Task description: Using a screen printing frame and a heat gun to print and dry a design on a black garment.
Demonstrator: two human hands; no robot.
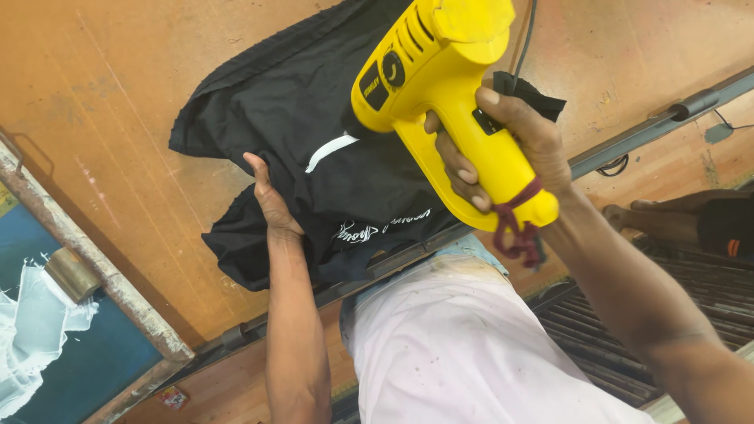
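A black garment (290,110) with a white stripe and white printed lettering lies spread on an orange-brown board (110,110). My left hand (271,200) presses flat on the garment near its lower edge, fingers extended. In my right hand (510,149) is the handle of a yellow heat gun (440,86). The gun's body hangs over the garment and its nozzle end points down at the cloth. A dark red cord is tied around the bottom of the handle. The gun's black cable runs off past the top edge.
A rusty metal frame bar (94,267) borders the board on the left, with crumpled white cloth (31,330) on a blue surface beyond it. A grey metal rail (652,126) crosses at the right. Another person's foot (628,213) rests at the far right.
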